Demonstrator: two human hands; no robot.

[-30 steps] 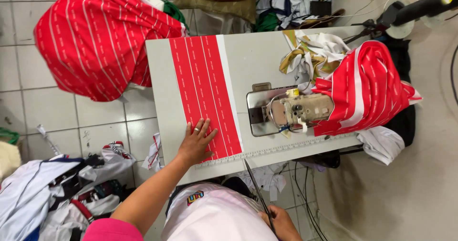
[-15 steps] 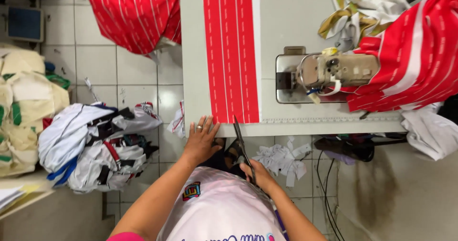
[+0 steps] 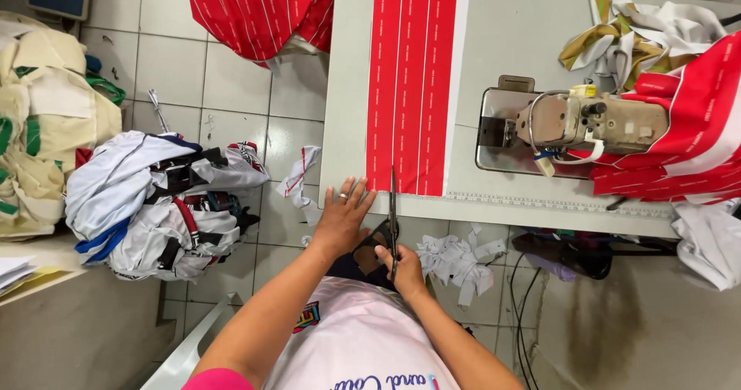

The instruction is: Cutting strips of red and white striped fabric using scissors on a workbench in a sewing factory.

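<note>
At the far left of the frame a heap of cream and green cloth [image 3: 35, 120] lies on the tiled floor [image 3: 170, 69], and just right of it, at centre left, sits a bundle of white, blue and black garments [image 3: 154, 201]. Above, at the upper middle, a red striped fabric pile [image 3: 262, 8] hangs down beside the counter's edge, and a small white and red scrap [image 3: 299, 178] lies on the tiles below it. The white counter [image 3: 509, 42] fills the upper middle and right of the frame, and a long red strip of cloth with thin white lines [image 3: 413, 81] runs down it to its near edge. The left hand [image 3: 343, 216] lies flat and spread, fingers open, at the counter's near edge, its fingertips touching the lower left corner of the red strip; it holds nothing. Just right of it the right hand [image 3: 401, 270], below the counter's edge, is closed around the handles of dark scissors [image 3: 393, 216], whose blades point up the frame and meet the bottom end of the strip. White paper-like offcuts [image 3: 455, 260] lie on the floor right of that hand. Farther right a beige sewing machine [image 3: 590, 123] stands on the counter, with red and white fabric [image 3: 695, 135] bunched at its right side and olive and white cloth [image 3: 625, 35] piled above it at the upper right.
</note>
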